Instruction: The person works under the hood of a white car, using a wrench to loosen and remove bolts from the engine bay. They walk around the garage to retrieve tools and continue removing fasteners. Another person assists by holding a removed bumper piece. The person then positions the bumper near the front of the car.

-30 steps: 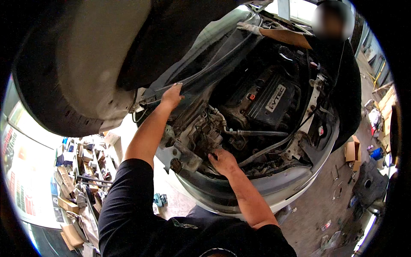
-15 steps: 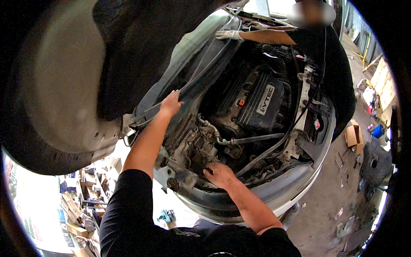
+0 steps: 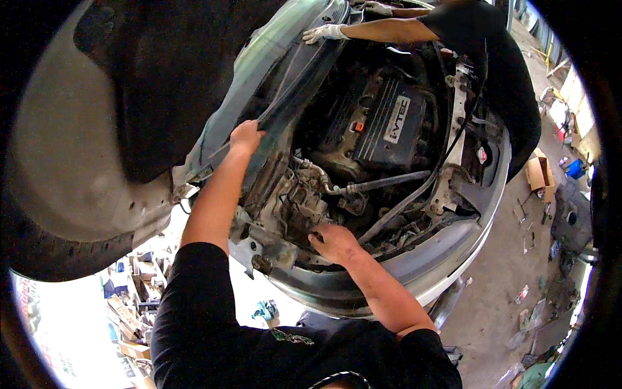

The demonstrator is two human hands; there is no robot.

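My left hand reaches up with the arm nearly straight, fingers curled over the fender edge and gripping it. My right hand sits lower, forearm angled in over the bumper, fingers bent down into the parts at the front of the engine bay; I cannot tell whether they close on anything, since the fingertips are hidden. Just beyond the right hand a hose runs across, and past it lies the black engine cover. Wiring and brackets crowd between my two hands. Far above the left hand, another person's gloved hand rests on the same fender edge. Cardboard boxes lie on the floor well right of my right hand.
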